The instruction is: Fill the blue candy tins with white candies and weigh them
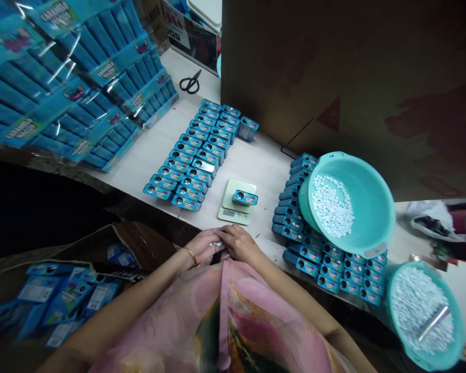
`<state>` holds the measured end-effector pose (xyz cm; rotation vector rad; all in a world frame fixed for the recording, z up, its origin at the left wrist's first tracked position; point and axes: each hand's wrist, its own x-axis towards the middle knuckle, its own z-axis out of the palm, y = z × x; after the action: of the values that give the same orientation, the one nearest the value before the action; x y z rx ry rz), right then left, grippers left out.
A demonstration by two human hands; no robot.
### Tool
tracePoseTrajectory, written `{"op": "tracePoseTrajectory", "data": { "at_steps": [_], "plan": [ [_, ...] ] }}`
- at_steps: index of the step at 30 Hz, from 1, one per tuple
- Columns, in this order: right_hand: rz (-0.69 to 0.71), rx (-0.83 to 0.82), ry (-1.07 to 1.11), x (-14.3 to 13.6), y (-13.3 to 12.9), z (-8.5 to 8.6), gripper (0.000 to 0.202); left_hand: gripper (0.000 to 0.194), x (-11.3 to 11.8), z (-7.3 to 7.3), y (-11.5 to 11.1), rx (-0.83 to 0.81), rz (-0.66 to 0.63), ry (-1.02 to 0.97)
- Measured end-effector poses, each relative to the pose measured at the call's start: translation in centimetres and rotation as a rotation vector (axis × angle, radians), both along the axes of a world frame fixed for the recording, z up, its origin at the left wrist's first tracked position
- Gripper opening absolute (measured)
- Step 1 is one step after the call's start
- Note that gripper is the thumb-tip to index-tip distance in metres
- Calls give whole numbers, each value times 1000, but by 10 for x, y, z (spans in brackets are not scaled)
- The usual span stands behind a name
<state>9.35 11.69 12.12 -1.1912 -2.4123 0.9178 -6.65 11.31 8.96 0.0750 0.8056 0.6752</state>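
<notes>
My left hand point(202, 247) is cupped palm-up at the table's front edge, with a few small white candies point(216, 244) in it. Over its fingertips lies my right hand point(237, 242), fingers bent and together; what they pinch, if anything, is hidden. Just beyond both hands stands a small kitchen scale point(228, 201) with a blue candy box point(245, 198) on its plate. To the left of the scale, rows of similar blue boxes point(185, 181) stand upright with round holes in their tops.
More blue boxes point(330, 272) line the right side, beside a turquoise basin point(373, 191) of white candies. A second basin point(456, 316) holds candies and a metal scoop point(434, 322). Scissors point(190, 84), wrapped display packs point(81, 88) and a big cardboard box point(334, 77) stand around. Blue cartons point(68, 295) fill a box at lower left.
</notes>
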Motion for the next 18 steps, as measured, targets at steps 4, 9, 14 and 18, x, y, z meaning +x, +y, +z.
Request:
{"op": "tracePoseTrajectory", "data": {
  "at_steps": [4,9,14,18],
  "plan": [
    [50,-23,-75,4,1,-1,20,32,6,3,-1,-12,-100,-35],
    [103,-36,-63,14,5,0,15,36,6,5,3,-27,-138,-78],
    [0,-75,59,20,19,8,13,35,9,7,16,-14,-74,-102],
    [-204,-36,171,27,50,12,13,35,11,13,39,37,17,-117]
  ]
}}
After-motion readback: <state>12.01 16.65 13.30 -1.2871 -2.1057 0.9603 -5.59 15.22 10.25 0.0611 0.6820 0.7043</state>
